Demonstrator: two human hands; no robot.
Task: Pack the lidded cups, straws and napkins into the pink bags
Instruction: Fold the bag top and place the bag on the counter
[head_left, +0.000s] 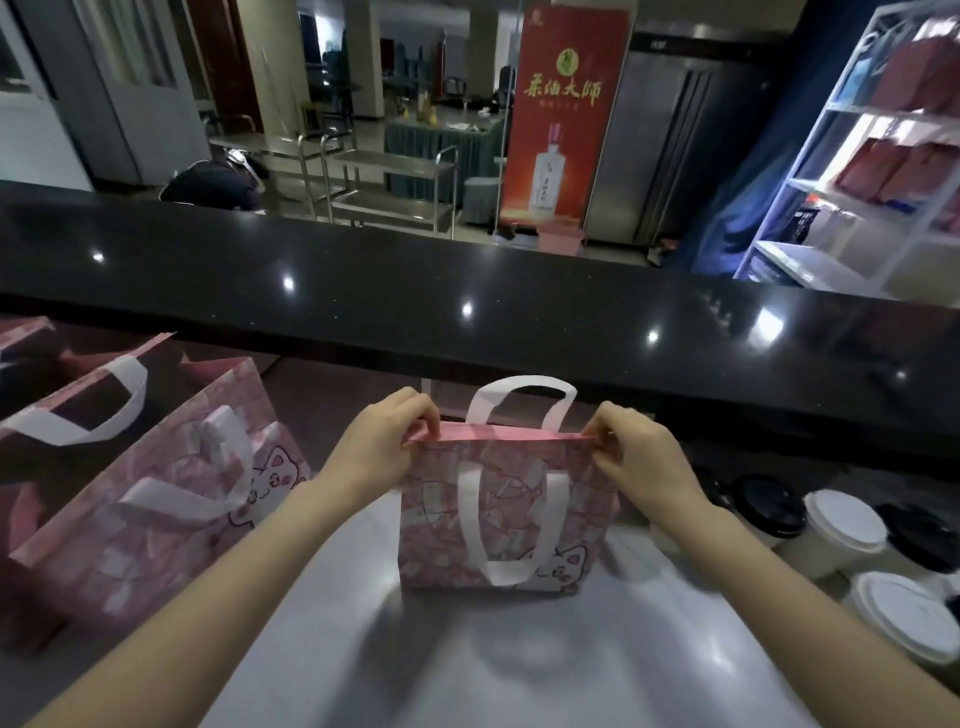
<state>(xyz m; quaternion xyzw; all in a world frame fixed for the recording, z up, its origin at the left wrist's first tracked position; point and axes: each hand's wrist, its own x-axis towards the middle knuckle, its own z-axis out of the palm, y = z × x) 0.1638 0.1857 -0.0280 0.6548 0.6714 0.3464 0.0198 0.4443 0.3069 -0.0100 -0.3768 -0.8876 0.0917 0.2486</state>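
Note:
A pink bag (498, 519) with white handles and a cat print stands upright on the grey worktop in front of me, its mouth pressed flat. My left hand (384, 441) pinches the left top corner of this bag. My right hand (634, 452) pinches the right top corner. Lidded cups stand at the right: one with a white lid (844, 522), one with a black lid (769, 504) and another white-lidded cup (904, 616) nearer me. Straws and napkins are not visible.
Two more pink bags (150, 499) stand open at the left, the farther one (67, 395) behind it. A raised black counter ledge (467, 301) runs across just beyond the bag. Bare grey worktop (467, 665) lies between my forearms.

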